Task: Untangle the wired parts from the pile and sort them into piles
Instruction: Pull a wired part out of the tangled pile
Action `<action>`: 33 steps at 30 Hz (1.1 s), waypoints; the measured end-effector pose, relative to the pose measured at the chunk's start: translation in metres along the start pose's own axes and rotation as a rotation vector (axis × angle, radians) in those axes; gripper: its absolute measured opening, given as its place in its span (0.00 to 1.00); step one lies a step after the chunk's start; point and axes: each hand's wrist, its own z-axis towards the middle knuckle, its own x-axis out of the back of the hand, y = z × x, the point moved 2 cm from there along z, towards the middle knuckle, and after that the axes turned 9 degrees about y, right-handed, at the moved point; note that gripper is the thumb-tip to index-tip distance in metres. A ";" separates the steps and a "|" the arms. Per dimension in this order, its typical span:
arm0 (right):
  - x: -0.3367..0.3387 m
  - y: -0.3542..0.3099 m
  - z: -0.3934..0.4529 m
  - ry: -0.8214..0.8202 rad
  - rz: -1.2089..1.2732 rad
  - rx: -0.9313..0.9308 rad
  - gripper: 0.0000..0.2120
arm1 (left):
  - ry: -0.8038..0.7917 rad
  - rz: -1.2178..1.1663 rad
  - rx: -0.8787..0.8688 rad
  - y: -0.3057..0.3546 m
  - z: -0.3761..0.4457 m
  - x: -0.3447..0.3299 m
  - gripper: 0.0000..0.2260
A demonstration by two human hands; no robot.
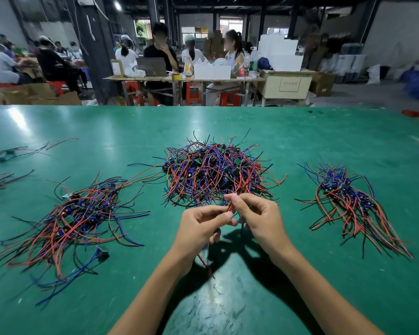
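Partly done, I'd judge: sorted red-blue-black wire bundles lie left (75, 218) & right (348, 204), but the big tangled centre heap (215, 172) remains. Left hand (198, 228) & right hand (259, 218) both pinch thin wires (229, 206) at the heap's near edge, fingers curled.

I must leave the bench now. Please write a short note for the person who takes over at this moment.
Left hand and right hand: both pinch wires of one part, just in front of the tangled pile.
Sorted: left pile and right pile on the table.
Done: two piles started.
Left: free the held part, sort it, then work through the large middle tangle.
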 end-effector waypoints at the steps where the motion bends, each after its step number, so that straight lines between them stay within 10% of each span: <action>1: -0.001 -0.001 0.000 -0.007 0.034 -0.004 0.08 | 0.008 0.003 -0.011 0.000 0.001 0.000 0.06; 15: -0.004 0.001 -0.002 -0.049 0.065 -0.039 0.10 | 0.234 -0.033 -0.033 -0.005 0.009 0.000 0.09; 33: -0.016 0.006 -0.013 -0.007 -0.108 0.011 0.14 | 0.136 0.180 -0.262 -0.007 0.006 -0.008 0.12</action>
